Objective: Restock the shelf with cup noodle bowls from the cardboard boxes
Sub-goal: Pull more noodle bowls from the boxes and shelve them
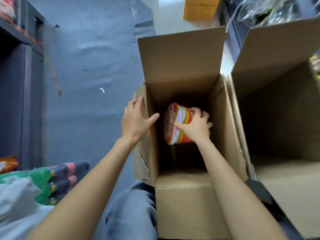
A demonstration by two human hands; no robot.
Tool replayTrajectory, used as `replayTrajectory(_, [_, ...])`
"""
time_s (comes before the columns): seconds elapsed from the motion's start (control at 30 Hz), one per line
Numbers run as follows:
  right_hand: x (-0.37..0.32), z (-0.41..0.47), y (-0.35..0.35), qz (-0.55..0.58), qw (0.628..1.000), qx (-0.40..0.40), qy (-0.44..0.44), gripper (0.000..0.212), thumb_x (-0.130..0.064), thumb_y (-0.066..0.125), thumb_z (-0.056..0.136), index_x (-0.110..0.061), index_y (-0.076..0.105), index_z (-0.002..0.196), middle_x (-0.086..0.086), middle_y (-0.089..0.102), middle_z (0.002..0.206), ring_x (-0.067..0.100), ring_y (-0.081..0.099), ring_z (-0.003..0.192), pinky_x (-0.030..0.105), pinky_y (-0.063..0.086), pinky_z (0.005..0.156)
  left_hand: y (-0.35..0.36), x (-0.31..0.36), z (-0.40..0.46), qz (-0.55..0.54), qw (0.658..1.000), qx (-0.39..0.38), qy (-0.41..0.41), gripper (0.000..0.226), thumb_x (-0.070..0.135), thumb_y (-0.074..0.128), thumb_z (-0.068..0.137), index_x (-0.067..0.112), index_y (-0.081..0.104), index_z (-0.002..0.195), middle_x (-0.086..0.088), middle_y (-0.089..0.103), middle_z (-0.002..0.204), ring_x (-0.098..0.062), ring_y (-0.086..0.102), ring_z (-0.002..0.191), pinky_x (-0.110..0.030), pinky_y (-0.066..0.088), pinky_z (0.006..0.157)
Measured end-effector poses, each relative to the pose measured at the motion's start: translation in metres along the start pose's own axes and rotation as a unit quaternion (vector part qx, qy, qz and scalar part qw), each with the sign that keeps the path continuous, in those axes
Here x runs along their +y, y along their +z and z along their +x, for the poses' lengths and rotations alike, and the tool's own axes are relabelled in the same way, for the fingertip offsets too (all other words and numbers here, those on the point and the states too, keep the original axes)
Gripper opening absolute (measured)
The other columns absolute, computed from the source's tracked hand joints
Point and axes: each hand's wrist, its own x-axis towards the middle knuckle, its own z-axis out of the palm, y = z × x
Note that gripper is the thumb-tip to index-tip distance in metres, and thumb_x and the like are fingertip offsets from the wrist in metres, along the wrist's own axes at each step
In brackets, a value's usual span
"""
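My right hand (194, 126) is inside the open cardboard box (225, 118), fingers and thumb curled round a cup noodle bowl (174, 123). The grip is on the bowl's side wall, with the thumb across the near side and the fingers over the far side.

Markings: the bowl's wrap carries white lettering on the red band, but it is blurred and I cannot read it. No brand name is legible. No print is visible on the box's inner walls or flaps.

Orientation: the bowl is tipped onto its side. Its axis from lid to base runs roughly left to right, with the lid end facing left, toward the box's left wall, and the narrower base end under my right hand.

Appearance: the wrap is red with a yellow stripe and a white panel. The lid rim is red, and the lid face shows a blurred pale picture. The surface looks glossy.

Location: the bowl is held in the air within the box's opening, above its dark interior, and clear of the walls.

My left hand (136, 118) holds the top edge of the box's left wall, fingers outside and thumb extended over the inside.

A second open cardboard box (280, 108) stands just beside the first on its right, walls touching.
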Motion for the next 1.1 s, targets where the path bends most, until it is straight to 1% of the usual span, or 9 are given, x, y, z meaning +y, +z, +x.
replayTrajectory(0.1, [-0.006,-0.061,-0.056,0.230,0.970,0.077,-0.033,0.069,-0.040,0.077,0.073,-0.029,0.032,0.124,0.007,0.030,0.138,0.029,0.041,0.120,0.037,0.040,0.094,-0.032,0.024,-0.029,-0.195,0.981,0.002,-0.018,0.093,0.063,0.073,0.064,0.024,0.041,0.143,0.007,0.043,0.134,-0.014,0.049,0.120,-0.040,0.042,0.105])
replayTrajectory(0.2, [-0.009,-0.119,-0.103,0.427,0.902,0.055,-0.030,0.060,-0.040,0.078,0.073,-0.033,0.033,0.113,0.008,0.040,0.134,0.018,0.051,0.112,0.032,0.050,0.084,-0.055,0.056,-0.065,-0.318,0.942,-0.107,0.009,0.132,0.075,0.074,0.042,0.029,0.017,0.151,0.007,0.030,0.151,-0.012,0.039,0.134,-0.038,0.036,0.111])
replayTrajectory(0.3, [-0.011,-0.169,-0.149,0.504,0.863,0.016,-0.020,0.050,-0.047,0.073,0.074,-0.038,0.038,0.109,0.005,0.055,0.125,0.021,0.059,0.107,0.041,0.056,0.080,-0.067,0.090,-0.096,-0.347,0.910,-0.201,0.100,0.150,0.073,0.083,0.033,0.037,-0.002,0.151,0.010,0.026,0.155,-0.010,0.034,0.140,-0.043,0.031,0.115])
replayTrajectory(0.4, [-0.009,-0.212,-0.194,0.531,0.845,-0.011,-0.061,0.044,-0.046,0.064,0.082,-0.032,0.042,0.118,0.000,0.062,0.114,0.021,0.062,0.101,0.041,0.056,0.072,-0.076,0.130,-0.118,-0.363,0.890,-0.202,0.188,0.145,0.054,0.090,0.041,0.043,-0.007,0.148,0.029,0.035,0.142,0.005,0.041,0.131,-0.032,0.037,0.112])
replayTrajectory(0.53, [0.000,-0.246,-0.242,0.442,0.873,0.004,-0.207,0.084,-0.054,0.074,0.068,-0.036,0.034,0.140,-0.006,0.054,0.133,0.012,0.056,0.119,0.035,0.049,0.098,-0.097,0.196,-0.131,-0.436,0.844,-0.154,0.273,0.138,0.045,0.092,0.046,0.032,0.000,0.148,0.008,0.032,0.148,-0.006,0.043,0.133,-0.036,0.043,0.107])
replayTrajectory(0.67, [0.000,-0.256,-0.303,0.234,0.908,0.194,-0.288,0.100,-0.055,0.081,0.058,-0.064,0.018,0.136,-0.011,0.031,0.138,0.011,0.037,0.134,0.037,0.037,0.110,-0.120,0.279,-0.130,-0.472,0.806,-0.136,0.331,0.142,0.045,0.093,0.046,0.020,-0.001,0.149,0.005,0.035,0.146,-0.018,0.043,0.135,-0.054,0.041,0.106])
replayTrajectory(0.83, [-0.013,-0.248,-0.388,0.191,0.844,0.382,-0.324,0.093,-0.043,0.078,0.073,-0.033,0.023,0.147,-0.003,0.041,0.143,0.016,0.044,0.131,0.047,0.044,0.102,-0.138,0.395,-0.123,-0.473,0.779,-0.122,0.393,0.117,0.026,0.088,0.051,0.004,0.020,0.144,-0.001,0.054,0.130,-0.007,0.059,0.117,-0.030,0.052,0.095])
replayTrajectory(0.97, [-0.024,-0.224,-0.432,0.167,0.781,0.524,-0.295,0.071,-0.021,0.068,0.088,-0.016,0.029,0.147,0.004,0.043,0.142,0.017,0.041,0.131,0.025,0.033,0.107,-0.126,0.474,-0.098,-0.466,0.785,-0.061,0.403,0.112,0.051,0.093,0.047,0.016,0.036,0.137,-0.008,0.052,0.134,-0.018,0.054,0.124,-0.045,0.047,0.102])
replayTrajectory(1.1, [-0.034,-0.193,-0.458,0.118,0.768,0.574,-0.258,0.070,-0.007,0.056,0.093,-0.007,0.016,0.151,0.013,0.023,0.154,0.023,0.023,0.142,0.028,0.023,0.112,-0.103,0.540,-0.080,-0.460,0.774,-0.029,0.435,0.107,0.050,0.092,0.050,0.016,0.036,0.136,-0.008,0.053,0.131,-0.019,0.055,0.122,-0.044,0.046,0.103])
